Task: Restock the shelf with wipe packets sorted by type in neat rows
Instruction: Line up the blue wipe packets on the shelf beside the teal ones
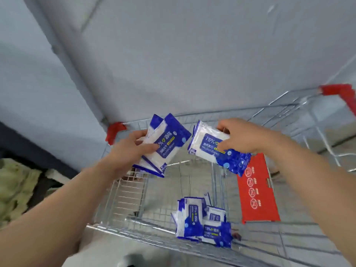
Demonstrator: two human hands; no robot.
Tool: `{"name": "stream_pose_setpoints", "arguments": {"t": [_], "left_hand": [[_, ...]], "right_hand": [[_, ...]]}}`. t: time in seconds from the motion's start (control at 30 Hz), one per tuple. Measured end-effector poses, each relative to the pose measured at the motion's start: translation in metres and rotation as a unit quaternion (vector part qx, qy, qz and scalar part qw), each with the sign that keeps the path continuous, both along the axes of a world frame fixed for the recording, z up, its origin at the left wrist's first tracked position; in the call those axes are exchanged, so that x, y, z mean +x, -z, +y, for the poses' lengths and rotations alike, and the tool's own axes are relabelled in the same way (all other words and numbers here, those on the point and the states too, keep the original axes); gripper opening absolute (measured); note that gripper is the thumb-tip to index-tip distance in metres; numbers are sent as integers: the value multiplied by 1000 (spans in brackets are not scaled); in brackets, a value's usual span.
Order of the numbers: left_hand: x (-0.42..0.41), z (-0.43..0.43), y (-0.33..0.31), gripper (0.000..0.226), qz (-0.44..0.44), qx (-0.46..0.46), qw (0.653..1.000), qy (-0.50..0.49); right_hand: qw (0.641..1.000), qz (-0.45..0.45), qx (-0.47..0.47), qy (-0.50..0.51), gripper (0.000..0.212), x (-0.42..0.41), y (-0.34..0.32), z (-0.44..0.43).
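Observation:
My left hand (pixel 133 149) grips a small stack of blue-and-white alcohol wipe packets (pixel 167 143) above the wire shopping cart (pixel 123 199). My right hand (pixel 237 135) pinches another stack of the same blue-and-white packets (pixel 206 151), held just right of the first. Both stacks hang over the cart's far end, a little apart from each other. Several more wipe packets (pixel 202 222) lie piled at the bottom of the cart near its front rim. No shelf shows in this view.
The cart has red corner guards (pixel 113 132) and a red folded child-seat flap (pixel 256 189) on its right side. A grey-blue wall (pixel 173 54) rises behind the cart. Green fabric (pixel 15 187) lies at the lower left.

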State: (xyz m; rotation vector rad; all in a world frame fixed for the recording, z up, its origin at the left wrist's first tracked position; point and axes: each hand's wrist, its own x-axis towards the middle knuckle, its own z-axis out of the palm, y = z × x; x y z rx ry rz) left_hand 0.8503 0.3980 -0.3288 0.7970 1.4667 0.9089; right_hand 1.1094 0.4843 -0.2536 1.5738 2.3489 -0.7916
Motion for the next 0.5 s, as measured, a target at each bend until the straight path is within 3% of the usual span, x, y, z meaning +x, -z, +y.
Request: {"name": "stream_pose_setpoints", "arguments": {"t": [0.2,0.5], "left_hand": [[-69,-47,-140,37,26,118,989,-80],[-212,-196,-307,38,109,257,934,-224]], "right_hand": [[988,104,105,-40,28,-86,-143,-14],[937,257,210,-105,26,-258,-304,-126]]}}
